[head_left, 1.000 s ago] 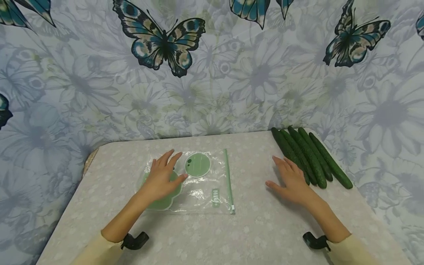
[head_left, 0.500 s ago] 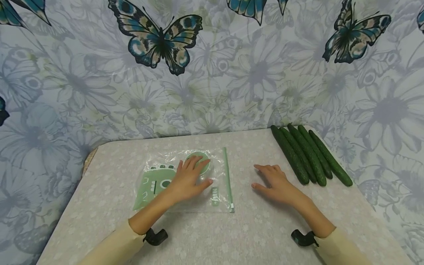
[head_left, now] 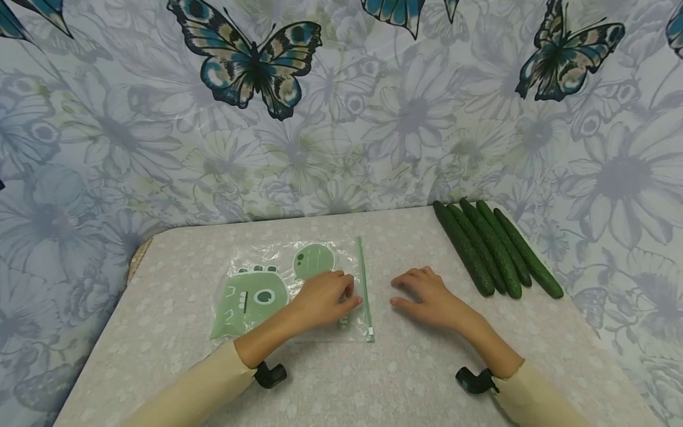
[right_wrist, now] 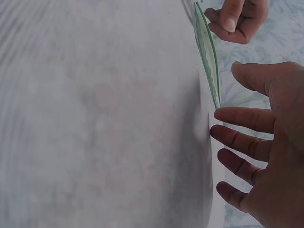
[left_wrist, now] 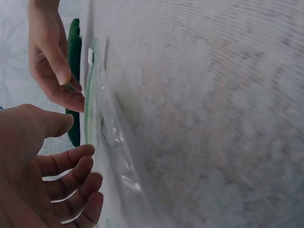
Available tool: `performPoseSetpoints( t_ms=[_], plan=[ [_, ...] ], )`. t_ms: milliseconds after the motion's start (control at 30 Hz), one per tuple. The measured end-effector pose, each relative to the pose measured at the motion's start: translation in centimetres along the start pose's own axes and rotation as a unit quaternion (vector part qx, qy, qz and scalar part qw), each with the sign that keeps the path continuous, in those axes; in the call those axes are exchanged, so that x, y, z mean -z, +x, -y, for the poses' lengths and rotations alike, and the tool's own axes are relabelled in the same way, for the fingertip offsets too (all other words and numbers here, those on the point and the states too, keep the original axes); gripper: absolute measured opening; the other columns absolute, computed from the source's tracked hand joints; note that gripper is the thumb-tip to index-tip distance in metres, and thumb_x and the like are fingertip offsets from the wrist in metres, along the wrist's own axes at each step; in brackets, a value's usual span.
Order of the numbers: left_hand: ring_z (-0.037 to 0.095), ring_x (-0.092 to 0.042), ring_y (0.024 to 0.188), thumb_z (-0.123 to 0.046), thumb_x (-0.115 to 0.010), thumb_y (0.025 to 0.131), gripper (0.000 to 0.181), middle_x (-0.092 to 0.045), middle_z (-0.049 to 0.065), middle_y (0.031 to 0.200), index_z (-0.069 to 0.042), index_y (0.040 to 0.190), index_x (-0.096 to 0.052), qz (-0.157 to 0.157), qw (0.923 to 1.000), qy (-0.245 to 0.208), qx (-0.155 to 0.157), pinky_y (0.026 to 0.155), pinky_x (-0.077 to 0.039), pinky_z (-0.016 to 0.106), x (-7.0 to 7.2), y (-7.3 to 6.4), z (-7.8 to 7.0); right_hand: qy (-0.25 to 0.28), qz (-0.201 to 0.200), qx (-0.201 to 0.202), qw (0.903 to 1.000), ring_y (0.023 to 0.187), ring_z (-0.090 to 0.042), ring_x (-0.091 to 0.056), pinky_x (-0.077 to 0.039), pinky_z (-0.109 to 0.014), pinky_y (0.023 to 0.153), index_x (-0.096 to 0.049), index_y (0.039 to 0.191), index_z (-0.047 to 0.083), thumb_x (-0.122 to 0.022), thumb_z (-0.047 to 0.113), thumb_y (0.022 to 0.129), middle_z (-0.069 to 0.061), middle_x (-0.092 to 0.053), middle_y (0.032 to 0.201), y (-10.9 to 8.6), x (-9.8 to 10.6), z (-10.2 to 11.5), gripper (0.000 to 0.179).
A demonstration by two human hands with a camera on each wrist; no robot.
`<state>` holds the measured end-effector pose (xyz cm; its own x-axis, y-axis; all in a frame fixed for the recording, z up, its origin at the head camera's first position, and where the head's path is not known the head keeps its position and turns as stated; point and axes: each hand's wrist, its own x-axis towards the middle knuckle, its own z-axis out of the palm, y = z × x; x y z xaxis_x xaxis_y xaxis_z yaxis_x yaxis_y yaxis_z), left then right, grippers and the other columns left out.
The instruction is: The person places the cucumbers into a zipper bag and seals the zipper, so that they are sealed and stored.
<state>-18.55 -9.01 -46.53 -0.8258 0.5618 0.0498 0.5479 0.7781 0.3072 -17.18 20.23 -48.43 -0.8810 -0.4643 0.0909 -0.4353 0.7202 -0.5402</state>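
A clear zip bag (head_left: pixel 256 305) printed with a green cartoon creature lies flat on the table, its green zip strip (head_left: pixel 364 276) along the right side and a white slider (head_left: pixel 370 332) at the near end. My left hand (head_left: pixel 322 302) hovers over the bag's right part, fingers loosely bent at the zip strip. Its thumb and fingertips are apart with nothing between them in the left wrist view. To the right of the zip, my right hand (head_left: pixel 429 299) is held low over the tablecloth, fingers relaxed. In the right wrist view the strip's two green edges (right_wrist: pixel 207 54) bow apart.
Several long green cucumbers (head_left: pixel 490 249) lie side by side at the table's back right. A patterned cloth with butterflies (head_left: pixel 256 65) hangs behind the table. A black wrist camera (head_left: pixel 270 375) sits below the left wrist, another black camera (head_left: pixel 475 381) below the right.
My left hand has moved right across the bag to its zip side, its fingers bending more. My right hand has moved left, away from the cucumbers. The bag stays in place.
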Motion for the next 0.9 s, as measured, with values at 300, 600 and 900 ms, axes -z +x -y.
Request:
performPoseSetpoints(
  t_ms=[300,600,900],
  plan=[
    [0.008,-0.052,0.053,-0.063,-0.071,0.096,0.052,-0.055,-0.011,0.056,-0.026,0.062,-0.058,0.050,0.9983,-0.004,0.028,0.047,-0.040,0.029,0.0,1.7,-1.2,0.015,0.012,0.059,0.9981,0.114,-0.027,-0.057,-0.045,-0.057,0.099,-0.074,0.106,0.017,-0.066,0.020,0.107,-0.001,-0.071,0.116,1.2,-0.5,1.2,0.009],
    [0.009,-0.047,0.051,-0.075,-0.068,0.091,0.064,-0.050,-0.009,0.054,-0.026,0.053,-0.052,0.043,0.9964,0.063,0.037,0.043,-0.038,0.031,-1.3,2.7,-2.5,0.008,0.017,0.060,0.9980,0.109,-0.024,-0.056,-0.045,-0.052,0.096,-0.072,0.099,0.021,-0.063,0.015,0.108,0.002,-0.068,0.108,1.5,-0.7,1.4,0.014],
    [0.008,-0.037,0.051,-0.039,-0.071,0.085,0.044,-0.039,-0.013,0.052,-0.027,0.055,-0.042,0.027,0.9982,0.042,0.032,0.044,-0.030,0.031,-2.3,1.4,-2.0,0.016,0.008,0.057,0.9982,0.102,-0.019,-0.055,-0.045,-0.043,0.093,-0.073,0.103,0.019,-0.064,0.018,0.108,0.002,-0.070,0.109,1.6,-0.9,1.7,0.011]
  ],
)
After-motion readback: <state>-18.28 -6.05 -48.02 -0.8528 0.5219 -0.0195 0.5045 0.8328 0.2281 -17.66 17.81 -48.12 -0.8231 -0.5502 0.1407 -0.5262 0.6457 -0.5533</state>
